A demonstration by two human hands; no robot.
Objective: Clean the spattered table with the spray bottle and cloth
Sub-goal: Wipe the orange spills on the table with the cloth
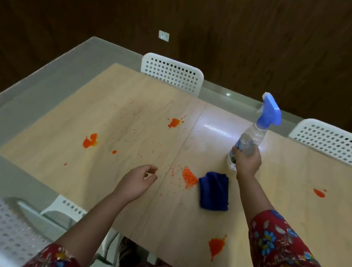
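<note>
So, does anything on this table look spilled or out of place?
Yes. Orange-red blotches spatter the table: two on its left part, one near the front edge, one far right. A heap of orange grains lies beside the blue cloth, which is crumpled. The right hand grips the spray bottle.

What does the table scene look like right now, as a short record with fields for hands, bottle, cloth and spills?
right hand: holds the spray bottle by its lower body
spray bottle: tilted, blue trigger head up
left hand: loosely curled, empty, over the table
cloth: blue, folded, lying on the table near the right wrist
orange spatters: several blotches, one grainy patch left of the cloth
</note>
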